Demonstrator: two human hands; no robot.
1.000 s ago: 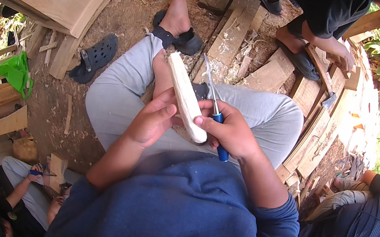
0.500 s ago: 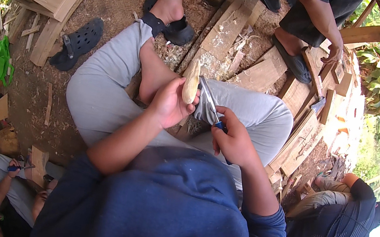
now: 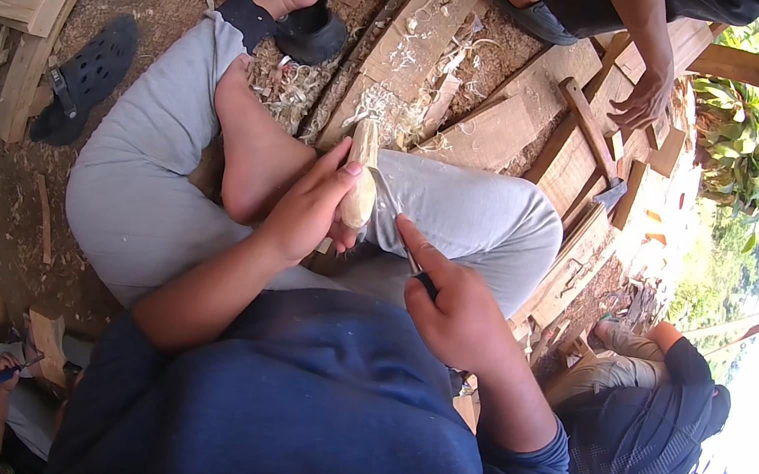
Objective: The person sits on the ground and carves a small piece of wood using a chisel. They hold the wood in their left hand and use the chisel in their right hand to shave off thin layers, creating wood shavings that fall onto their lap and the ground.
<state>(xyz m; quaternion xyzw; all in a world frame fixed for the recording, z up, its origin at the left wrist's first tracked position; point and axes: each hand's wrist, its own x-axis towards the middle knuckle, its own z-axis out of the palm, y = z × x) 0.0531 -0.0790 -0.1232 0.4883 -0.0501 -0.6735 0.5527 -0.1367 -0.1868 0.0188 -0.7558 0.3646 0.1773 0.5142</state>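
A pale, elongated piece of carved wood (image 3: 358,195) stands nearly upright over my lap, its faces roughly cut. My left hand (image 3: 306,204) grips it from the left side, thumb on its face. In my right hand (image 3: 450,308) is a carving knife (image 3: 389,195), fingers closed round its dark handle and index finger stretched along the blade. The blade slants up and left, its tip close against the wood's right side; whether it touches, I cannot tell. Below both hands are my crossed legs in grey trousers (image 3: 465,214).
Wooden boards (image 3: 427,27) and shavings lie ahead. A hammer-like tool (image 3: 593,133) rests on planks at right, near a co-worker's hand (image 3: 643,99). Another person (image 3: 641,425) sits at right, one more at lower left (image 3: 18,387). A dark clog (image 3: 87,79) lies at left.
The view has shifted, so the surroundings sit further left. My left hand has turned the wood more upright with its thumb across it. My right index finger now extends along the knife.
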